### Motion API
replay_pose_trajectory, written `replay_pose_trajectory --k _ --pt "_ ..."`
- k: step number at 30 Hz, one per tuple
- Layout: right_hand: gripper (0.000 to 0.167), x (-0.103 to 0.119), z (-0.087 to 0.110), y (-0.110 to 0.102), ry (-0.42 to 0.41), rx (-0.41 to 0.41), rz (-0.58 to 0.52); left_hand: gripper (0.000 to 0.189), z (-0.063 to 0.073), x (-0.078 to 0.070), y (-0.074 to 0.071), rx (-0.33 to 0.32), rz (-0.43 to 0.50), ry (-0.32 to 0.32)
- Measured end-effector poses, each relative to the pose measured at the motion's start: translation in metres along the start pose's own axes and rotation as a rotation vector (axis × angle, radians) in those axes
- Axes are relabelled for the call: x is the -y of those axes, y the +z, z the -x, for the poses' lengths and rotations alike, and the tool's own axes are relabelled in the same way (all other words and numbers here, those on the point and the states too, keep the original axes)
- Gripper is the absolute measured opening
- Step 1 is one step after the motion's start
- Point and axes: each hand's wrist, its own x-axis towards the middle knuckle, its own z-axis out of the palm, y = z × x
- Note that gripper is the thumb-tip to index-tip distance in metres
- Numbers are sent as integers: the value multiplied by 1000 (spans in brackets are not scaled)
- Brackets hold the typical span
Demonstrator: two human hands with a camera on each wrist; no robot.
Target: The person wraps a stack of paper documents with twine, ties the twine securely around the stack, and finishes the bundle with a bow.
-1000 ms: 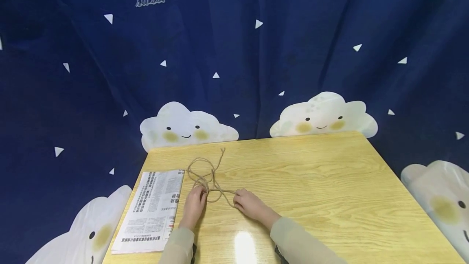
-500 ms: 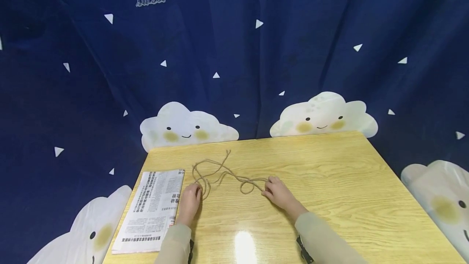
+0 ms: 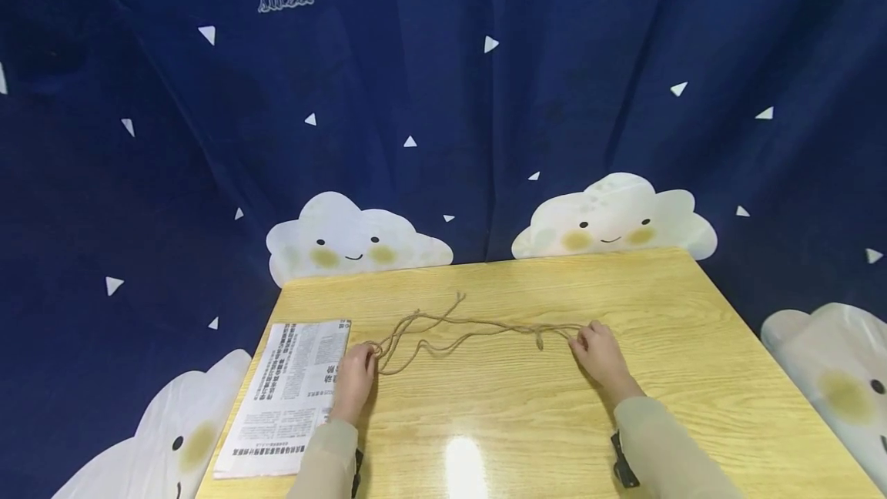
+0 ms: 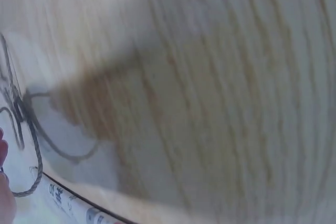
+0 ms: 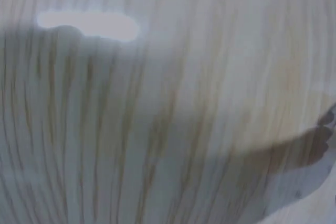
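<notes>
Both arms are extended forward from the lower edge of the head view, and the hands are held well apart. The left hand (image 3: 356,380) is carried almost straight ahead, its fingers curled and its fingertips angled slightly inward. The right hand (image 3: 601,353) is held marginally farther forward; its forearm is slanted inward, and its thumb and fingers are drawn together in a pinch. Both forearms are covered by pale sleeves (image 3: 668,445), by which the wrists are left bare. In the left wrist view, only the left fingers (image 4: 2,153) are caught, cut off at the edge.
</notes>
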Motion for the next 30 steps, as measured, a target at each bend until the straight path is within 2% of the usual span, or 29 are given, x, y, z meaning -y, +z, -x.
replay_pose_trajectory --k 7,12,17,20,22,25,27,30 --pt "23 -34 10 -26 139 -29 2 10 -5 5 -10 -9 -19 -46" --pt "23 -50 22 -39 280 -41 -4 7 -9 10 -16 -28 -19 -140" --pt "28 -60 32 -47 456 -29 -3 8 -10 18 -21 -74 -5 -277" --pt "31 -64 36 -51 523 -58 30 9 -8 22 -24 -108 -6 -346" --pt "31 -66 38 -54 545 -73 49 9 -7 25 -26 -137 -12 -373" --pt "30 -66 39 -57 550 -79 59 9 -6 27 -28 -174 -16 -382" --pt "30 -64 40 -60 543 -52 63 8 -7 28 -28 -196 -15 -375" --pt "32 -61 40 -60 529 -16 76 8 -8 26 -26 -187 -14 -368"
